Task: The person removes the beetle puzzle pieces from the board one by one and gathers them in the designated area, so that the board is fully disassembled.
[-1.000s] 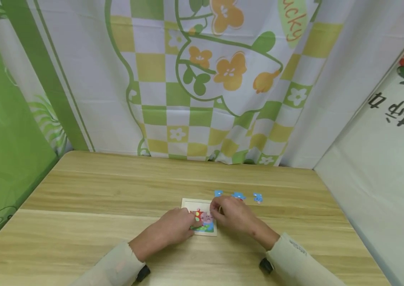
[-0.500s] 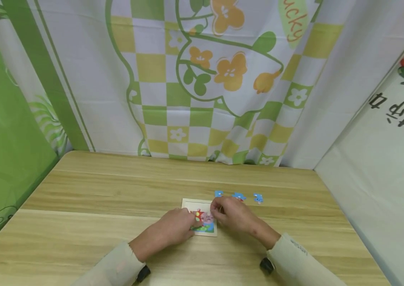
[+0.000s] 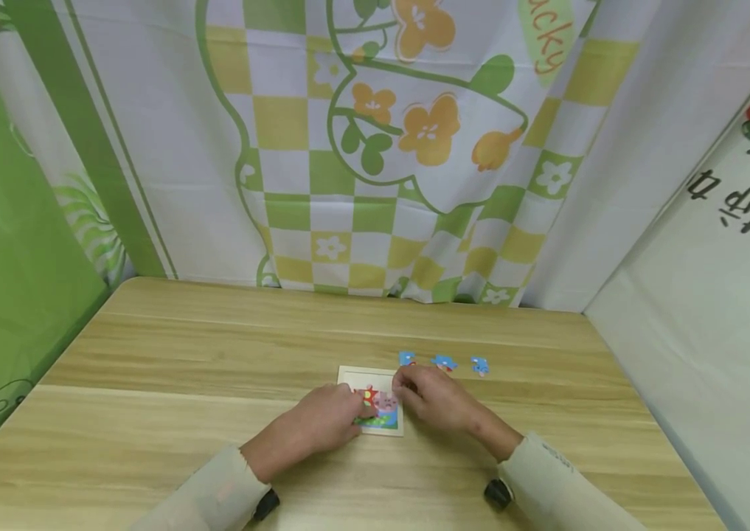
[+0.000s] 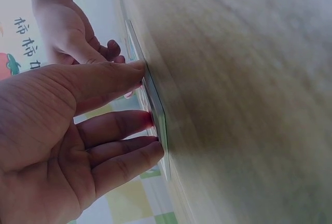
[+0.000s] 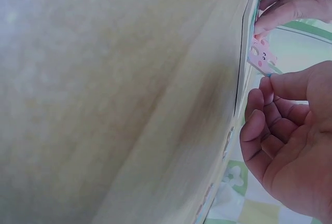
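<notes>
Curtain cloth (image 3: pixel 282 169) with green and yellow checks and orange flowers fills the upper middle of the frame, and a bright green sheet (image 3: pixel 9 258) runs down the left edge. Across the lower half spreads my wood-grained table (image 3: pixel 162 354). Two pale sleeves (image 3: pixel 209 490) reach up from the bottom edge. My left grip (image 3: pixel 328 417) is just below and left of the centre, thumb and fingers spread apart with their tips resting on the tray (image 3: pixel 371 379). My right grip (image 3: pixel 434 398), a little right of the centre, pinches the corner of the pig-faced piece (image 5: pixel 263 56) between thumb and index finger, the other fingers loosely curled. That square tray lies flat in the lower middle, its upper part bare, picture pieces in its lower part. The pig-faced piece is at the tray's right side, tilted in the right wrist view. Smallest are three loose blue pieces (image 3: pixel 444 362), in a row right of the centre
</notes>
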`<state>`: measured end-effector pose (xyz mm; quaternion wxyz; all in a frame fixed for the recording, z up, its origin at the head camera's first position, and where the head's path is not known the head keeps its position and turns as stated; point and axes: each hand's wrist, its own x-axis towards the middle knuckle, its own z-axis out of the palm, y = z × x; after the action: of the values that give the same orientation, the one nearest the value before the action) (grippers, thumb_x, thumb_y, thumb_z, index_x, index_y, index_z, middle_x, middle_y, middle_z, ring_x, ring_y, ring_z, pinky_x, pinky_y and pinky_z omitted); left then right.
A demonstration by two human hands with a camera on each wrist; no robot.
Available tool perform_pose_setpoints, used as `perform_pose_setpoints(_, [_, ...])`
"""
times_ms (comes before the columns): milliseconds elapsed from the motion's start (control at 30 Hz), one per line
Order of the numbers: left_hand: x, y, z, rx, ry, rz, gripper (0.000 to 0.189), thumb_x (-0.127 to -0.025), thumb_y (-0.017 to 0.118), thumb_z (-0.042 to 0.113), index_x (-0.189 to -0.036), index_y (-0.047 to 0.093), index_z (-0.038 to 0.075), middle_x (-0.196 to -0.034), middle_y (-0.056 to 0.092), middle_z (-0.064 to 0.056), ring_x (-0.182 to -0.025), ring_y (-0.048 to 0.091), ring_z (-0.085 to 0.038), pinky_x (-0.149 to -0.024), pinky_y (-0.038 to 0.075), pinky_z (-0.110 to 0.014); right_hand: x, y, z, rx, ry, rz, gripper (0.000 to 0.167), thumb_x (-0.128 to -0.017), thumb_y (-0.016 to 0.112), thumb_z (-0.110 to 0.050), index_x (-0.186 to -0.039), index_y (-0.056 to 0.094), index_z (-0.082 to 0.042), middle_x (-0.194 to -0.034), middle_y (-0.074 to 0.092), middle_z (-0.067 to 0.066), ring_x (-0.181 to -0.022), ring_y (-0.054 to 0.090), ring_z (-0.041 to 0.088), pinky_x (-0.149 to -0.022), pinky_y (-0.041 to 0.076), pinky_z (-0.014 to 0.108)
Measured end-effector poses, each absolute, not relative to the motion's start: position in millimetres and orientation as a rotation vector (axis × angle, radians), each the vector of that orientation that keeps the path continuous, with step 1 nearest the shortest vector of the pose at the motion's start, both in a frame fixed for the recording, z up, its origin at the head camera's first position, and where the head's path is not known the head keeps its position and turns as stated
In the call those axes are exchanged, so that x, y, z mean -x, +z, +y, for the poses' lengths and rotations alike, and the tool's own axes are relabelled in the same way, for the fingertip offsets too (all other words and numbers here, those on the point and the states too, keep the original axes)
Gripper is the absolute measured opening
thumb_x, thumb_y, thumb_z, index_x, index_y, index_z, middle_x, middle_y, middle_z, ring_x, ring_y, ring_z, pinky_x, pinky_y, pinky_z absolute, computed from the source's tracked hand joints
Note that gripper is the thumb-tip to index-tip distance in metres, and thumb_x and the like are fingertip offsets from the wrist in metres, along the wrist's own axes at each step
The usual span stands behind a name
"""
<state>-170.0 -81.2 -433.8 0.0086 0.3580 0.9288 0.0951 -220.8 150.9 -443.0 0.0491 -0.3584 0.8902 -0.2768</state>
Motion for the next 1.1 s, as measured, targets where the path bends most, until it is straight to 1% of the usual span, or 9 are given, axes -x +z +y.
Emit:
perform_pose_setpoints(167, [171.8,-435.7,-81.0,-1.137,0.285,2.895,0.033,-0.088,0.08,0.016,-0.121,0.079,0.019,-0.104,0.075,-0.008,-0.088,0.071,-0.025,-0.075,0.057,-0.038,222.5,-444.6,151.7,1.089,-0.87,2.705,0.009,-0.101,0.061,-0.003,-0.096,0.065,-0.01,-0.083,0.058,-0.008,-0.075,0.053,0.007,-0.069,0.047,0.029])
perform_pose_setpoints(367, [172.8,-435.0,-79.5,-1.114,0.256,2.87,0.038,-0.09,0.078,0.018,-0.128,0.076,0.026,-0.112,0.075,-0.009,-0.082,0.066,-0.018,-0.071,0.055,-0.038,224.1,-444.3,151.3,1.076,-0.872,2.71,0.01,-0.1,0.062,-0.003,-0.094,0.065,-0.01,-0.082,0.058,-0.008,-0.074,0.052,0.007,-0.067,0.047,0.029])
perform_pose_setpoints(433, [172.6,-434.4,-78.6,-1.117,0.227,2.872,0.038,-0.09,0.078,0.017,-0.127,0.076,0.027,-0.113,0.075,-0.008,-0.082,0.065,-0.018,-0.071,0.055,-0.038,224.6,-443.9,151.3,1.073,-0.87,2.711,0.01,-0.1,0.062,-0.003,-0.094,0.065,-0.01,-0.082,0.058,-0.008,-0.074,0.052,0.007,-0.066,0.047,0.028])
perform_pose_setpoints(533, [171.9,-433.4,-77.7,-1.121,0.193,2.878,0.037,-0.091,0.078,0.018,-0.127,0.076,0.027,-0.112,0.074,-0.008,-0.087,0.067,-0.02,-0.074,0.055,-0.039,225.0,-443.8,151.4,1.074,-0.864,2.712,0.01,-0.1,0.063,-0.003,-0.093,0.065,-0.011,-0.082,0.058,-0.008,-0.074,0.052,0.007,-0.066,0.047,0.029])
perform_pose_setpoints(667, [171.3,-433.3,-77.5,-1.116,0.169,2.881,0.036,-0.091,0.077,0.019,-0.127,0.076,0.028,-0.112,0.074,-0.009,-0.09,0.068,-0.021,-0.077,0.056,-0.039,225.1,-444.8,152.5,1.064,-0.878,2.695,0.01,-0.101,0.061,-0.004,-0.094,0.064,-0.011,-0.083,0.058,-0.008,-0.075,0.052,0.008,-0.067,0.047,0.029])
perform_pose_setpoints(733, [171.5,-433.9,-77.9,-1.112,0.166,2.888,0.036,-0.091,0.077,0.02,-0.126,0.077,0.028,-0.109,0.074,-0.009,-0.087,0.068,-0.021,-0.075,0.056,-0.039,225.0,-445.5,153.1,1.059,-0.891,2.682,0.009,-0.102,0.061,-0.004,-0.096,0.065,-0.011,-0.084,0.058,-0.008,-0.076,0.053,0.008,-0.068,0.047,0.029])
perform_pose_setpoints(867, [171.7,-434.6,-79.2,-1.113,0.175,2.902,0.035,-0.09,0.078,0.018,-0.124,0.078,0.028,-0.098,0.073,-0.006,-0.076,0.064,-0.017,-0.064,0.054,-0.036,224.8,-446.9,153.7,1.054,-0.921,2.655,0.007,-0.103,0.061,-0.005,-0.099,0.065,-0.01,-0.087,0.059,-0.007,-0.079,0.053,0.009,-0.071,0.048,0.03])
perform_pose_setpoints(967, [171.4,-434.7,-79.2,-1.117,0.179,2.895,0.036,-0.089,0.078,0.017,-0.124,0.078,0.028,-0.096,0.073,-0.005,-0.071,0.059,-0.014,-0.06,0.053,-0.034,223.8,-447.4,153.3,1.03,-0.945,2.647,0.007,-0.103,0.06,-0.006,-0.1,0.066,-0.009,-0.088,0.06,-0.006,-0.081,0.055,0.01,-0.073,0.049,0.031])
perform_pose_setpoints(1100, [171.5,-432.7,-76.8,-1.103,0.171,2.882,0.036,-0.088,0.079,0.017,-0.123,0.078,0.028,-0.096,0.074,-0.004,-0.069,0.058,-0.012,-0.058,0.051,-0.032,220.9,-443.9,150.9,0.922,-0.973,2.705,0.011,-0.103,0.06,-0.009,-0.096,0.068,-0.012,-0.084,0.061,-0.009,-0.074,0.056,0.009,-0.067,0.051,0.03])
